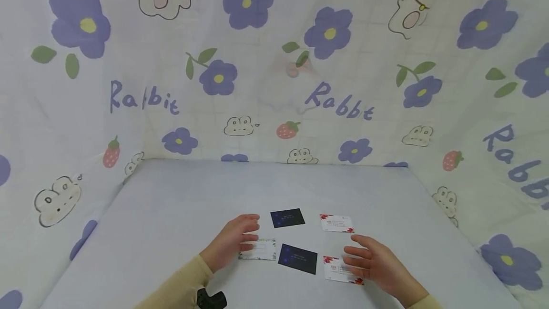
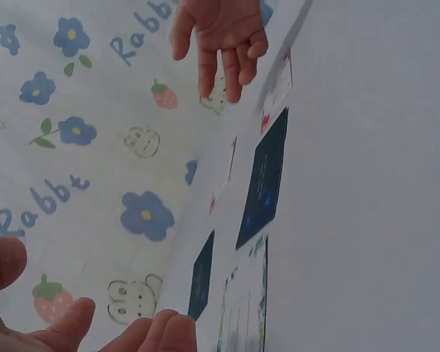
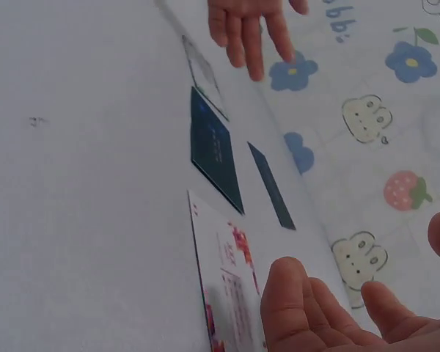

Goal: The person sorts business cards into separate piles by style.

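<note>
Several business cards lie flat on the white table. At the back are a dark blue card [image 1: 287,218] and a white card with red flowers [image 1: 336,223]. The front row has a white card with a leafy border [image 1: 265,250], another dark blue card [image 1: 298,259] and a second red-flowered card [image 1: 336,269]. My left hand [image 1: 233,241] hovers over the leafy card's left end, covering part of it, fingers loosely spread and holding nothing. My right hand [image 1: 375,266] is above the front red-flowered card's right end, fingers apart, also holding nothing.
The table [image 1: 193,204] has a white cover. A white curtain [image 1: 266,108] printed with flowers, strawberries and rabbits hangs behind it and along both sides. A black strap piece [image 1: 211,299] sits at my left wrist.
</note>
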{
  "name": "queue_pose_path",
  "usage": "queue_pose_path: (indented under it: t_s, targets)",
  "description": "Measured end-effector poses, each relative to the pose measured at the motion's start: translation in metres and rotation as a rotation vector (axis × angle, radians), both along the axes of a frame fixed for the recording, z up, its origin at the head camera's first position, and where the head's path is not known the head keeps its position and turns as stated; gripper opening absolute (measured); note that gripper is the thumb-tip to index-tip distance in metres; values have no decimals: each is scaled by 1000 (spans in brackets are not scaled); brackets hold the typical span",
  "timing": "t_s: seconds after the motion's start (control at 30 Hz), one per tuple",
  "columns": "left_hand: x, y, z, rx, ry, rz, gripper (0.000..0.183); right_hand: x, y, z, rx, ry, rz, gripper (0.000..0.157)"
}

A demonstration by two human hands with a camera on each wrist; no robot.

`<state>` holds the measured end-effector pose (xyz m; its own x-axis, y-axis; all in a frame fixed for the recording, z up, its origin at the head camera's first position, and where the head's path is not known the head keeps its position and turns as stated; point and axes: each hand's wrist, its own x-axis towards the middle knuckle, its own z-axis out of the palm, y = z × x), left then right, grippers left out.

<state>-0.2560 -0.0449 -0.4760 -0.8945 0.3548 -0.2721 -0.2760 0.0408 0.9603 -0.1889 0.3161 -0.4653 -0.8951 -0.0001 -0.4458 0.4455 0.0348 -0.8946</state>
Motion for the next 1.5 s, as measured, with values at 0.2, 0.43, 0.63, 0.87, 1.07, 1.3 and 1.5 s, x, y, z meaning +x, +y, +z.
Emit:
queue_pose_path:
  t_s: [0.2, 0.43, 0.63, 0.87, 1.07, 1.3, 1.5]
  targets:
    - [6, 33, -5, -2, -7, -153, 57, 0, -25, -6, 24, -9, 117, 80]
    - [15, 51, -3, -3, -52, -196, 58, 2, -34, -9, -37, 22, 229, 76]
    - [16, 54, -3, 3, -59, -191, 63, 1, -36, -10, -81, 13, 221, 74]
    - [19, 55, -4, 37, -77, -183, 65, 2, -40, -11, -122, 5, 193, 74]
    - [20, 54, -6, 68, -100, -178, 63, 3, -42, -12, -142, 0, 167, 72]
    - [21, 51, -10, 115, -139, -136, 64, 3, -41, -15, -174, -18, 149, 72]
    - [21, 51, -9, 176, -137, -116, 70, -1, -38, -13, -189, -31, 124, 70]
